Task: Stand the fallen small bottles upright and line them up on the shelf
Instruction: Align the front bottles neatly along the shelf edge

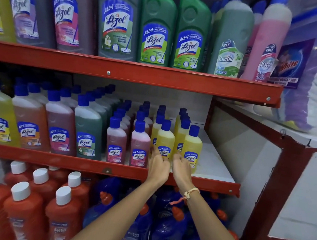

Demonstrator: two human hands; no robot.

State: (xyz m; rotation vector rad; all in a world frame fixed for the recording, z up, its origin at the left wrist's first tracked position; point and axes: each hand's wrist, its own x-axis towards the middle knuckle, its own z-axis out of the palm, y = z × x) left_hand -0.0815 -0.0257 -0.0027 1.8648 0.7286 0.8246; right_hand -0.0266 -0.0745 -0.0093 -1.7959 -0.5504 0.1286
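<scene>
Two yellow bottle rows stand upright on the middle shelf (216, 174), our left hand (158, 165) and right hand (182, 166) loosely open against the front yellow bottle (165, 139); a careless nudge could domino them.
</scene>
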